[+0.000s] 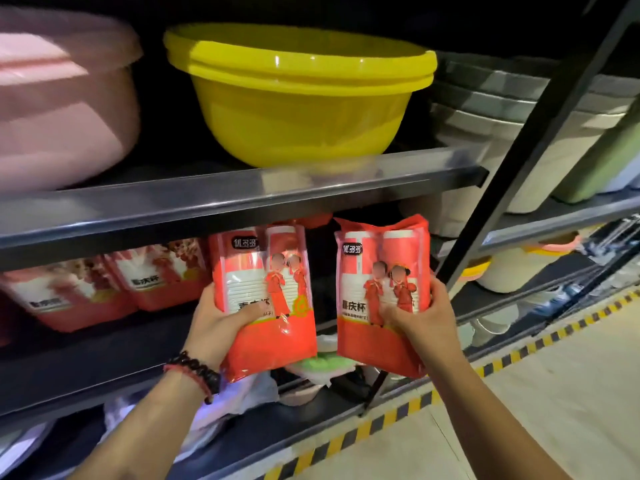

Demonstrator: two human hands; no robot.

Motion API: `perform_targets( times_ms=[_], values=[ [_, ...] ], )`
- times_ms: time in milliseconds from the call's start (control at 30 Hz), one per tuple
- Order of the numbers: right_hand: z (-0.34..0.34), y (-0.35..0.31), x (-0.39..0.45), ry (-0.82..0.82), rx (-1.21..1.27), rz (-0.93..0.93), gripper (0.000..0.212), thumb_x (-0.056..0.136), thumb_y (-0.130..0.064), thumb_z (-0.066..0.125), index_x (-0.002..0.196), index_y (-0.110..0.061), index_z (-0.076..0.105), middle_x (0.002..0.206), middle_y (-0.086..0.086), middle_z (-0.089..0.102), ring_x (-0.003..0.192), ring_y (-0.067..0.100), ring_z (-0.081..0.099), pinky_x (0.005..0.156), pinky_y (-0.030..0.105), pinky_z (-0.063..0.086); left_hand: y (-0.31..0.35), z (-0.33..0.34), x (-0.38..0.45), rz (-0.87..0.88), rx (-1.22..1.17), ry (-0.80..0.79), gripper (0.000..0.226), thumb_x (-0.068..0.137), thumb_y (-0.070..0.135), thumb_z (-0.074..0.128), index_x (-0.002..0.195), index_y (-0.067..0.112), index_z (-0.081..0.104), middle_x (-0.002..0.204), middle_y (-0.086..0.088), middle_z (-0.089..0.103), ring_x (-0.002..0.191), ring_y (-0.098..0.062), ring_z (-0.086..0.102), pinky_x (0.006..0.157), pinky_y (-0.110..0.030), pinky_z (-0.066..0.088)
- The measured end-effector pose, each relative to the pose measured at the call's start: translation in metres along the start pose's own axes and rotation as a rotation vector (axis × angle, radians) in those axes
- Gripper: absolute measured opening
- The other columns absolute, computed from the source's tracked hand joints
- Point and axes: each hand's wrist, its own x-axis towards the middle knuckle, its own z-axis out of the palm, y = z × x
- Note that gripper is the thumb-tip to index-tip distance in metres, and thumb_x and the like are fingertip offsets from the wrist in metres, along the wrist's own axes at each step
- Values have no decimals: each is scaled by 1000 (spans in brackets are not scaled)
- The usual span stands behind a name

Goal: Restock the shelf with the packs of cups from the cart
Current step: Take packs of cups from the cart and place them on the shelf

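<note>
Before the dark shelf (242,199), the left hand (218,327) grips one red cup pack (266,299) and the right hand (419,317) another (377,299), both labelled "优多多" and "喜庆杯".

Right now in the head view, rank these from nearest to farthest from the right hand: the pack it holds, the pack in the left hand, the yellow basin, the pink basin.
1. Right pack: gripped by the right hand.
2. Left pack: just to its left, held by the left hand.
3. Yellow basin: on the shelf above.
4. Pink basin: upper shelf, far left.
</note>
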Motion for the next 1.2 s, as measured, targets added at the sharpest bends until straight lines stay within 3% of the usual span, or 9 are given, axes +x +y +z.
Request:
perform_targets(
  times_ms=[100,200,333,500,633,767,867,1033,1200],
  values=[
    [-4,4,37,-48,27,-12,69,50,-38,87,103,-61,50,107,-9,71,90,7,73,78,38,59,-3,13,10,12,-15,61,67,42,30,91,105,29,67,99,3,77,88,-15,74,68,-25,58],
    [-1,11,71,-87,47,-38,78,48,-40,86,116,-46,50,107,-11,69,88,3,71,80,37,58,-11,20,18,7,-31,133,87,41,29,91,120,16,57,109,-7,74,98,-25,72,83,-40,57],
    [10,25,106,-134,81,-39,89,46,-39,88,125,-34,50,109,-11,69,90,4,70,77,32,56,-22,25,32,-14,1,229,75,45,21,90,110,25,53,109,-3,71,96,-17,71,80,-35,55],
    [28,40,151,-184,140,-26,77,50,-30,91,118,-32,55,100,-8,74,80,3,73,59,19,56,-40,28,62,-86,-14,274,86,35,33,93,110,7,60,107,-15,72,93,-26,72,80,-45,59],
    [50,57,188,-223,163,-38,66,52,-24,92,108,-32,59,96,-2,75,75,5,75,54,18,56,-53,28,98,-62,20,250,48,45,15,95,89,14,78,99,-15,76,84,-19,74,77,-34,60],
    [73,77,227,-318,191,-100,86,44,-22,91,125,-19,64,104,-1,78,94,14,76,78,31,62,-53,27,145,182,170,227,79,63,-21,78,125,18,51,110,2,67,94,-1,68,91,-31,57],
    [86,78,261,-412,170,-159,91,51,-17,98,132,-24,58,112,-7,77,104,13,73,89,37,60,-54,24,172,249,295,197,84,64,-12,83,136,7,43,127,-7,62,116,-19,61,102,-44,50],
    [104,62,298,-605,120,-237,86,58,-37,96,133,-35,55,128,-4,70,120,17,66,92,34,56,-60,17,213,251,386,201,85,66,10,90,139,13,47,134,-6,61,125,-21,56,109,-47,43],
    [131,60,318,-639,120,-283,77,75,-8,79,143,-13,45,127,1,68,122,21,64,103,45,53,-60,7,244,158,397,157,75,69,20,88,134,24,51,127,6,59,124,-22,54,107,-42,42]
  ],
)
